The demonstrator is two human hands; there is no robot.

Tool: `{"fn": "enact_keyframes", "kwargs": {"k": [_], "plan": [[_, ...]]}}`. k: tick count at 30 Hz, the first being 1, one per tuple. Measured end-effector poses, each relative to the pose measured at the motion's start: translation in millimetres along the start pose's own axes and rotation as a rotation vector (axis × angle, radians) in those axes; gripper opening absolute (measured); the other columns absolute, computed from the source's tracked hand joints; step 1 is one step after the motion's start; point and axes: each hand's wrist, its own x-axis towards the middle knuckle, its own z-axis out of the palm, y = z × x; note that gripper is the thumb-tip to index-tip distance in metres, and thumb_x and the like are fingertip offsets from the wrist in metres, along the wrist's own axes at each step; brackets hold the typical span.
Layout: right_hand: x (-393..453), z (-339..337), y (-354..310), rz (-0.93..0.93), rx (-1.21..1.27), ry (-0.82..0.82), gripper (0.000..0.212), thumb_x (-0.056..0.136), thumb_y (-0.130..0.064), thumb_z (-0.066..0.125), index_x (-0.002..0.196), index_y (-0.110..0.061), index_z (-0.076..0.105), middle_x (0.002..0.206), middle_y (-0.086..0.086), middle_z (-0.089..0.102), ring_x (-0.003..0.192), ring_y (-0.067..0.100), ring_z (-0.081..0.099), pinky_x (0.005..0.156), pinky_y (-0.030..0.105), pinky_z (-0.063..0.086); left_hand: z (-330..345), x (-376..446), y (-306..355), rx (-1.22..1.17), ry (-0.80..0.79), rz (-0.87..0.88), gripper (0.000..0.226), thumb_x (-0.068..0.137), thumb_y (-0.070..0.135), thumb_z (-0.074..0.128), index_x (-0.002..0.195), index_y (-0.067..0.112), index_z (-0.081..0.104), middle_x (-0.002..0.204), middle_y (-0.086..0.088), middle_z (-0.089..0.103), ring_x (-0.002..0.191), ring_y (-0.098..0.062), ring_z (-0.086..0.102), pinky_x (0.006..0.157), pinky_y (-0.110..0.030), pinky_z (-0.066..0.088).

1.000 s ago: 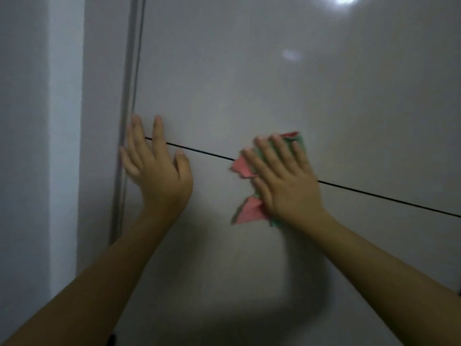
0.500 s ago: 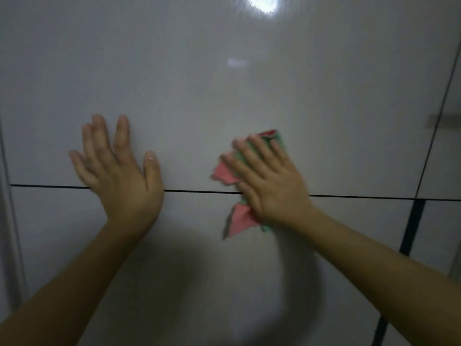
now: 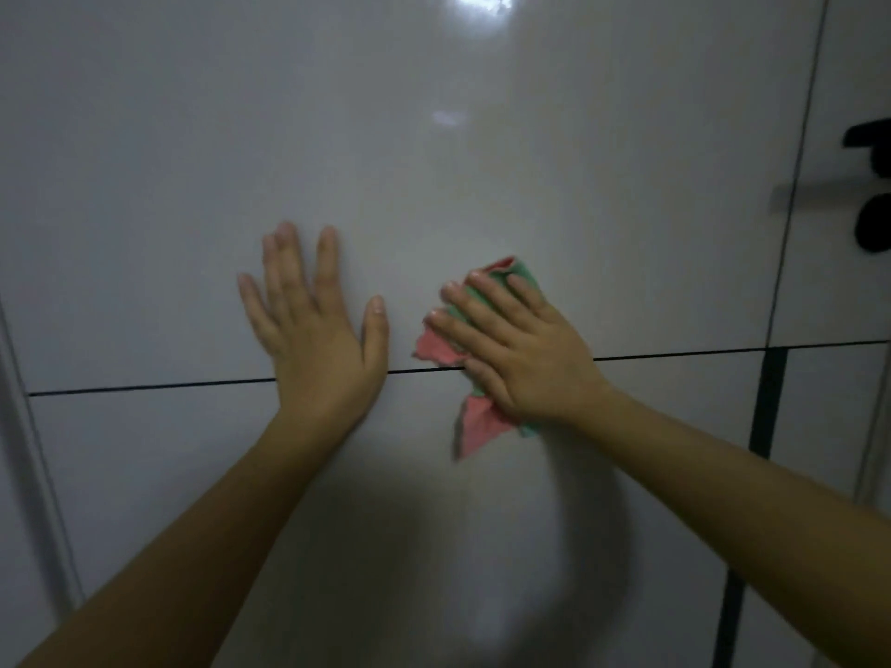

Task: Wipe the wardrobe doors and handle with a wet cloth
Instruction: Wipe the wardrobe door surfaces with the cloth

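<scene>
Pressing flat with straight fingers, the right hand (image 3: pixel 523 354) is pinning a crumpled pink-and-green cloth (image 3: pixel 475 417) against the glossy wardrobe door (image 3: pixel 434 185); nothing is curled round the cloth, it is simply being held to the panel under palm and fingers, with pink corners sticking out at 9 and 7 o'clock of the hand and a green edge showing at 12. At 9 o'clock of that hand, just beside it but apart, the left hand (image 3: pixel 316 330) is lying open on the same door, fingers spread and pointing to 12 o'clock, holding nothing and apparently bracing. Both hands are sitting across a thin dark horizontal seam (image 3: pixel 144 388) that is dividing the upper panel from the lower. Judging by this, the wiping is in its middle stretch: the cloth is working the centre of the door, while no wet streaks can be told apart from the sheen, so how much is already done cannot be read. A handle (image 3: pixel 829 195) is showing at 2 o'clock, well apart from the cloth, on the neighbouring door beyond a vertical gap (image 3: pixel 790 185), and it likely remains to be wiped. Something dark (image 3: pixel 872 224) is hanging by it, too dim to name. A ceiling light is reflecting at 12 o'clock, and the room is looking dim.
</scene>
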Motion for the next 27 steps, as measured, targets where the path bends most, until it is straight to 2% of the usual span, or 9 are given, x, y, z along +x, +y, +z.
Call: {"fn": "enact_keyframes", "kwargs": {"k": [5,9,10,12,15,20,23,25,27], "plan": [[-59,-25,117,0.525,-0.061,0.026,0.053,0.103,-0.039,0.014,0.150,-0.016,0.011,0.156,0.017,0.020,0.146,0.027,0.009,0.119,0.043,0.003,19,31,70,-0.067,0.007,0.242,0.065,0.094,0.041,0.034,0.150,0.011,0.022,0.157,-0.019,0.014,0.146,-0.031,0.006,0.116,-0.049,-0.005],[-43,-16,99,1.059,-0.087,0.157,0.056,0.101,-0.035,0.010,0.152,-0.013,0.007,0.159,0.015,0.009,0.147,0.030,0.005,0.119,0.049,0.006,30,63,117,-0.044,0.028,0.385,0.065,0.094,0.039,0.035,0.150,0.010,0.023,0.157,-0.019,0.016,0.146,-0.032,0.009,0.116,-0.048,-0.005],[-44,-10,80,1.027,-0.094,0.141,0.056,0.101,-0.034,0.009,0.152,-0.013,0.005,0.159,0.016,0.006,0.147,0.031,0.004,0.119,0.050,0.006,34,67,131,-0.048,0.025,0.412,0.064,0.094,0.039,0.034,0.150,0.010,0.023,0.157,-0.020,0.016,0.146,-0.032,0.010,0.116,-0.048,-0.006],[-64,-3,47,0.682,-0.016,0.073,0.054,0.102,-0.033,0.015,0.152,-0.018,0.002,0.158,0.011,0.002,0.147,0.030,0.004,0.119,0.048,0.004,42,72,151,-0.036,0.004,0.469,0.064,0.095,0.039,0.033,0.151,0.011,0.023,0.157,-0.020,0.016,0.146,-0.033,0.011,0.116,-0.045,-0.008],[-116,-11,72,0.333,0.015,0.029,0.051,0.101,-0.033,0.025,0.150,-0.020,0.017,0.155,0.007,0.015,0.146,0.025,0.010,0.118,0.045,0.008,60,66,162,0.034,0.012,0.518,0.063,0.096,0.041,0.031,0.151,0.011,0.023,0.157,-0.019,0.017,0.146,-0.034,0.012,0.117,-0.047,-0.003],[-174,-29,166,0.900,-0.009,0.124,0.051,0.099,-0.028,0.016,0.148,-0.013,0.012,0.155,0.011,0.016,0.145,0.019,0.005,0.119,0.035,-0.002,69,67,169,0.049,0.086,0.541,0.063,0.097,0.043,0.029,0.151,0.010,0.021,0.157,-0.020,0.014,0.146,-0.035,0.009,0.117,-0.048,-0.004],[-174,-28,166,1.188,0.065,0.223,0.050,0.099,-0.034,0.012,0.146,-0.016,0.008,0.157,0.009,0.015,0.145,0.025,0.009,0.119,0.039,0.001,67,66,170,0.058,0.073,0.536,0.064,0.098,0.044,0.029,0.152,0.010,0.019,0.157,-0.021,0.012,0.145,-0.037,0.008,0.116,-0.046,-0.008],[-166,-21,133,1.224,0.011,0.228,0.053,0.100,-0.030,0.014,0.147,-0.005,0.013,0.154,0.018,0.021,0.144,0.034,0.018,0.119,0.041,0.004,67,65,171,0.056,0.062,0.523,0.064,0.099,0.044,0.027,0.152,0.011,0.017,0.158,-0.020,0.010,0.146,-0.036,0.006,0.116,-0.046,-0.009],[-172,-9,94,1.024,-0.003,0.139,0.051,0.103,-0.031,0.013,0.148,-0.006,0.013,0.154,0.015,0.019,0.144,0.033,0.014,0.119,0.040,0.002,65,65,170,0.053,0.046,0.523,0.064,0.099,0.045,0.026,0.152,0.012,0.015,0.158,-0.019,0.009,0.146,-0.036,0.004,0.116,-0.048,-0.008]]}}
